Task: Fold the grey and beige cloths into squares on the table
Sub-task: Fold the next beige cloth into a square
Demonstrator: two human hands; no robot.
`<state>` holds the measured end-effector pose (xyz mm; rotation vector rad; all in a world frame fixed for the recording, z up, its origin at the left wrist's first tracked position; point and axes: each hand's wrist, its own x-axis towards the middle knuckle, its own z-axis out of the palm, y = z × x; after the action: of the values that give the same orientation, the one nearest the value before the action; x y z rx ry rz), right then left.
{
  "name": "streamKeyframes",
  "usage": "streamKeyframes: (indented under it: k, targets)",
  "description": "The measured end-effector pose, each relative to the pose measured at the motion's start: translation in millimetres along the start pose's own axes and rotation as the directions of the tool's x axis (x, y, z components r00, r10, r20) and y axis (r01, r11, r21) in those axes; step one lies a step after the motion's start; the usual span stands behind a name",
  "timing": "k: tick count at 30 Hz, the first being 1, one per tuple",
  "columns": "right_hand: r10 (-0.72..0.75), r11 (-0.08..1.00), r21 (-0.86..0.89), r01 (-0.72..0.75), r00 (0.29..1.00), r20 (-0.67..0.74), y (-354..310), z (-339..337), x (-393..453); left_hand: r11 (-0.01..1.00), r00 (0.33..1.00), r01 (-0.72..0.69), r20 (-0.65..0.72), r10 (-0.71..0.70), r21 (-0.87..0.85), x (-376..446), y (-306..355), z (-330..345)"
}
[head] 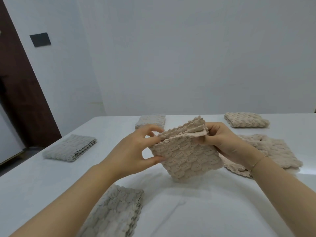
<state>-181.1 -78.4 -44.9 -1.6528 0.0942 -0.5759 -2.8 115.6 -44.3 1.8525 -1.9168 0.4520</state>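
Observation:
A beige textured cloth (186,154), folded into a thick square, hangs tilted above the middle of the white table (196,211). My left hand (136,151) pinches its left edge between thumb and fingers. My right hand (220,142) grips the upper right corner, where several layers fan apart. A folded grey cloth (118,212) lies near me under my left forearm. Another folded grey cloth (70,147) sits at the left, and a third (151,120) at the back. A folded beige cloth (246,119) lies at the back right. A flatter beige cloth (273,151) lies under my right wrist.
The table's left edge runs beside a dark brown door frame (22,93). A white wall (188,57) stands close behind the table's far edge. A black square plate (40,39) is fixed on the wall at upper left.

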Motion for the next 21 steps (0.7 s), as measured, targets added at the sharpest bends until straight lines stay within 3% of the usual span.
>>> streamKeyframes:
  k: [12,15,21]
  targets:
    - [0.044,0.997,-0.067,-0.045,0.999,-0.018,11.7,1.6,-0.3,0.907,0.942,0.327,0.011,-0.336,-0.267,4.1,6.3,2.9]
    - [0.079,0.996,-0.023,-0.081,0.993,-0.088,3.1,5.0,-2.1,0.793,0.908,0.400,0.080,-0.411,-0.459,9.6,12.5,3.0]
    - [0.068,0.997,-0.029,-0.078,0.966,-0.248,-2.9,11.4,-2.5,0.459,0.820,0.477,0.192,-0.540,-0.749,16.6,29.3,0.5]
